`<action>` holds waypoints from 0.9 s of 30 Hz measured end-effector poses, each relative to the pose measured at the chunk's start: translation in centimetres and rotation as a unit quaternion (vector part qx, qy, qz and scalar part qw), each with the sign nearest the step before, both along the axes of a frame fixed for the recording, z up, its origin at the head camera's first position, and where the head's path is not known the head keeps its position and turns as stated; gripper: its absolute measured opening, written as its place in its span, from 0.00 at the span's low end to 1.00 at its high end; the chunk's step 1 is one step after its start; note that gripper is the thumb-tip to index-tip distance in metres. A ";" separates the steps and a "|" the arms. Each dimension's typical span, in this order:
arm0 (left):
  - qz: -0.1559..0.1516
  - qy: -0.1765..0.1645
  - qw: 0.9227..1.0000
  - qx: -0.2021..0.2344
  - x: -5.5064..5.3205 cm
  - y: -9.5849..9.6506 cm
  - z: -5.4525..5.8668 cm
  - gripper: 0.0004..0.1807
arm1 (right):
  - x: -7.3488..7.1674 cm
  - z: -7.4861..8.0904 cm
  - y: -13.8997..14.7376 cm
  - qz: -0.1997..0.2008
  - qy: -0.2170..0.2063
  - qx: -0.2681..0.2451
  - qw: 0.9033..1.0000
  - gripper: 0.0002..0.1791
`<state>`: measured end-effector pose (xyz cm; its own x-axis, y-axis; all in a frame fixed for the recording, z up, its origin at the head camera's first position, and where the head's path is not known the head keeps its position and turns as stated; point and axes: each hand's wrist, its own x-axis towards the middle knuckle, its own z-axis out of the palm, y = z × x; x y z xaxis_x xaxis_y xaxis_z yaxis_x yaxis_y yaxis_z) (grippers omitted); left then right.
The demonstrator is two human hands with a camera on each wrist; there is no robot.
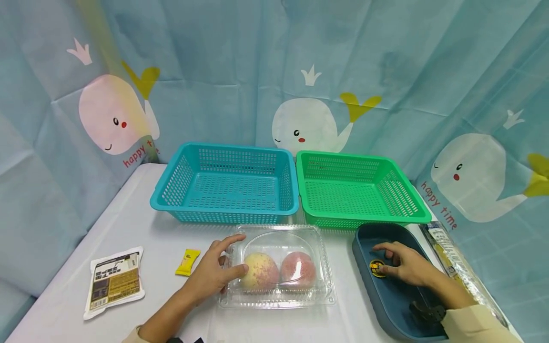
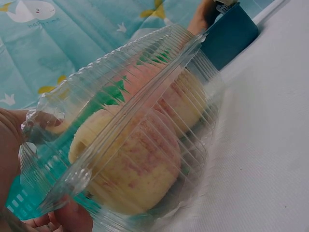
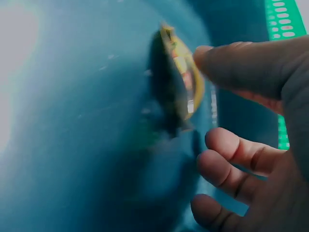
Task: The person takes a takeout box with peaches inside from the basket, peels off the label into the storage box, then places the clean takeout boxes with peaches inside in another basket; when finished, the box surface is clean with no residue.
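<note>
A clear plastic clamshell box point(image 1: 279, 297) holds two peach-like fruits: a mottled yellow one point(image 1: 259, 270) and a pink one point(image 1: 298, 269). My left hand point(image 1: 216, 269) grips the left end of this box, thumb over the lid and index finger stretched along the far corner. In the right wrist view, a small yellow-and-black packet point(image 3: 186, 72) leans near the wall of a dark blue bin point(image 1: 364, 286). My right hand point(image 1: 405, 264) reaches into that bin, thumb tip right at the packet's edge. Its index finger points past the packet, while the other fingers hang loosely curled beside it.
A blue basket point(image 1: 233, 216) and a green basket point(image 1: 369, 221) stand side by side behind the box. To the left lie a yellow packet point(image 1: 187, 262) and a white-and-brown pouch point(image 1: 115, 281). Shiny packaging point(image 1: 461, 262) lies right of the bin. A patterned curtain point(image 1: 240, 71) hangs behind.
</note>
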<state>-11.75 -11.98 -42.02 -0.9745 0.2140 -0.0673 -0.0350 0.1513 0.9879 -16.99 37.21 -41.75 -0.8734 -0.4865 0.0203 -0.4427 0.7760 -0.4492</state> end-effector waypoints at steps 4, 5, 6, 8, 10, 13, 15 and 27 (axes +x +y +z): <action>-0.001 -0.003 1.000 0.006 0.0 0.0 0.0 0.37 | 0.4 1.0 -0.1 -0.018 -0.008 -0.034 0.999 0.26; -0.001 -0.004 1.000 0.007 0.0 0.0 0.0 0.37 | 0.4 1.3 -0.1 -0.020 -0.010 -0.042 0.999 0.26; -0.001 -0.004 1.000 0.008 0.0 0.0 0.0 0.37 | 0.5 1.6 -0.1 -0.022 -0.011 -0.049 0.998 0.26; -0.001 -0.002 1.000 0.009 0.0 0.0 0.0 0.37 | 0.5 2.2 -0.2 -0.018 -0.005 -0.058 0.998 0.26; -0.001 0.000 1.000 0.007 0.0 0.0 0.0 0.36 | 0.5 2.9 -0.2 -0.011 0.005 -0.065 0.998 0.26; -0.001 0.003 1.000 0.005 0.0 0.0 0.0 0.36 | 0.7 3.9 -0.3 -0.001 0.016 -0.076 0.997 0.25; -0.001 0.002 1.000 0.006 0.0 0.0 0.0 0.36 | 0.7 4.7 -0.4 0.005 0.019 -0.082 0.996 0.25; 0.004 0.003 1.000 0.007 0.1 0.0 0.0 0.36 | -0.2 8.3 0.8 -0.036 0.085 -0.109 0.990 0.26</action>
